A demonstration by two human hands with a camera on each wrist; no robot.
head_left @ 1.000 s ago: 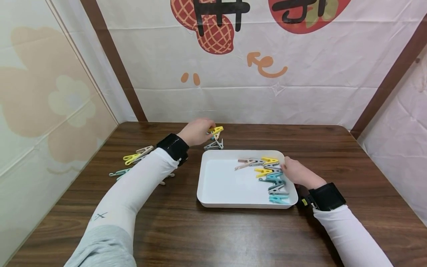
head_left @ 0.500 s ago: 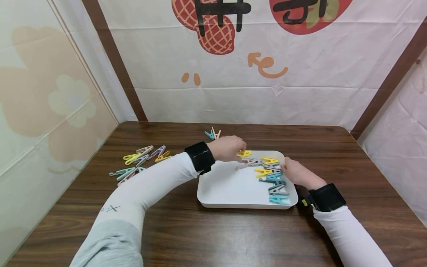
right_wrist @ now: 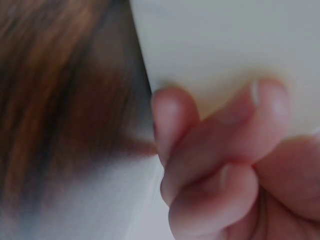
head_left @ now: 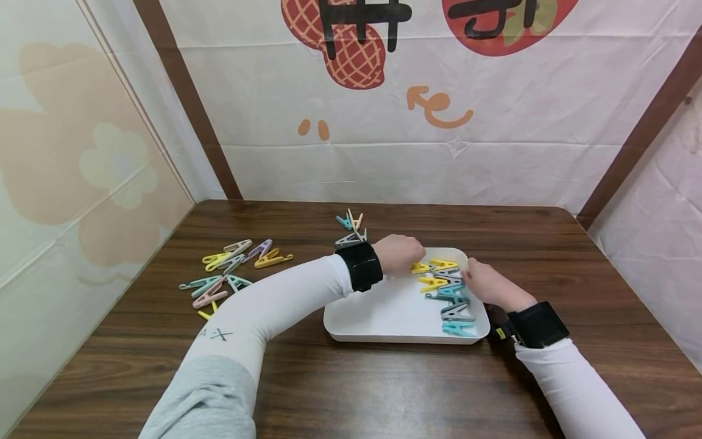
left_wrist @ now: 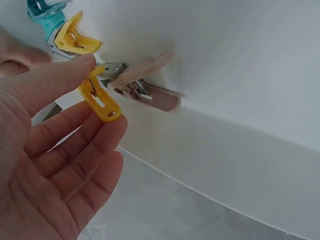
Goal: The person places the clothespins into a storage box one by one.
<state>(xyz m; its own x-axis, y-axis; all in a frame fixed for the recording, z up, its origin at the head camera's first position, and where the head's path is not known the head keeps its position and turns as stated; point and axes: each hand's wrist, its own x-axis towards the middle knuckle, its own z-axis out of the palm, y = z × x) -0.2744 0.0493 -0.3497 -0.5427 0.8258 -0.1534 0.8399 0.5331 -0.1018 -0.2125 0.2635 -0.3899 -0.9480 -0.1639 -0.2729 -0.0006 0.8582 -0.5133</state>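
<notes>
Over the white tray's back part, my left hand pinches a yellow clothespin between thumb and fingertips. In the left wrist view it sits right beside a pinkish clothespin and a grey one in the tray. A line of yellow, grey and teal clothespins runs down the tray's right side. My right hand grips the tray's right rim, its fingers curled at the edge in the right wrist view.
Loose clothespins lie on the wooden table: a spread of several at the left, including an orange-yellow one and a purple one. Behind the tray are a blue one, a cream one and grey ones. A printed cloth hangs behind the table.
My left hand has carried the yellow clothespin from the small group at the table's back, rightward and nearer, over the tray. My right hand has stayed on the tray's rim.
</notes>
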